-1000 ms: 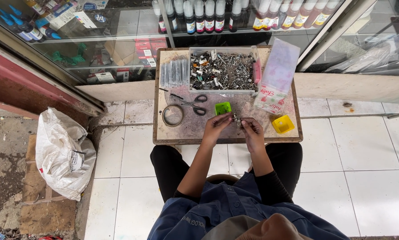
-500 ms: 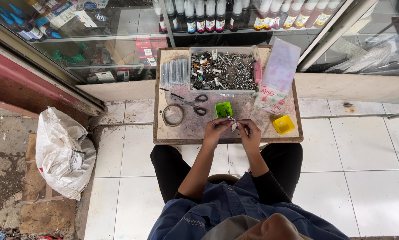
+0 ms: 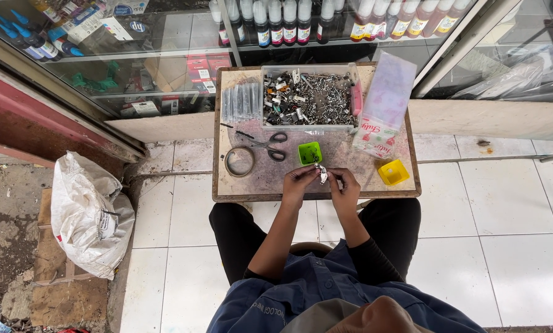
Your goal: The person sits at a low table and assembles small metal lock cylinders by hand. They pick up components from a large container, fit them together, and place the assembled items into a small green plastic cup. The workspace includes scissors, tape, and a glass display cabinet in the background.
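Observation:
My left hand (image 3: 299, 181) and my right hand (image 3: 345, 184) meet over the near edge of a low wooden table (image 3: 252, 185). Between their fingertips they pinch a small metal part (image 3: 321, 174). A small green square cup (image 3: 309, 153) sits just beyond the hands. A small yellow cup (image 3: 393, 172) stands to the right of my right hand. A clear tray (image 3: 309, 98) full of several small metal and plastic parts lies at the far side of the table.
Black-handled scissors (image 3: 270, 147) and a tape roll (image 3: 240, 161) lie left of the green cup. A pink-white plastic bag (image 3: 384, 105) leans at the table's right. A glass display case with bottles (image 3: 276, 24) stands behind. A stuffed white sack (image 3: 88, 213) sits on the ground to the left.
Both hands have drawn slightly toward me from beside the green cup, still holding the small metal part between them.

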